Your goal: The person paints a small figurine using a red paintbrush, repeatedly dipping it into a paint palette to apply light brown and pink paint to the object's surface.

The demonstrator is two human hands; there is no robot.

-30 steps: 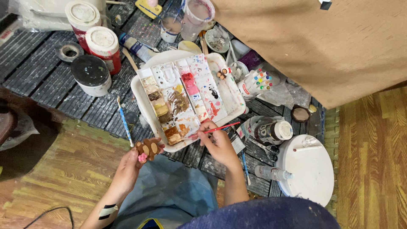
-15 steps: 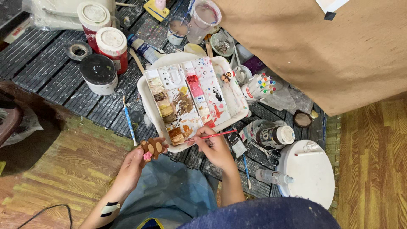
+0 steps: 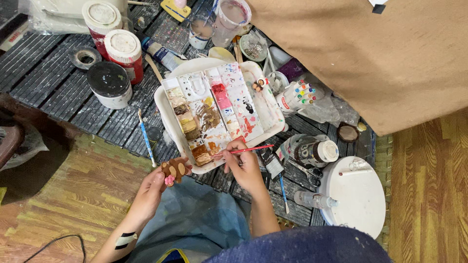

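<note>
Left hand [image 3: 148, 187] grips a small brown figurine [image 3: 173, 170]; right hand [image 3: 243, 165] pinches a red paintbrush [image 3: 246, 150], seemingly touching the palette [image 3: 170, 114].

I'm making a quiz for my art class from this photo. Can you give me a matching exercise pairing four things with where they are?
Things:
1. Red-handled brush
2. Small brown figurine
3. Blue-handled brush
4. Round white board

Places:
A. Lying on the dark slatted surface, left of the paint palette
B. In the left hand
C. At the right, beside a dark bottle with a white cap
D. In the right hand, tip at the brown paint wells

Pairs: 1-D, 2-B, 3-A, 4-C
</note>
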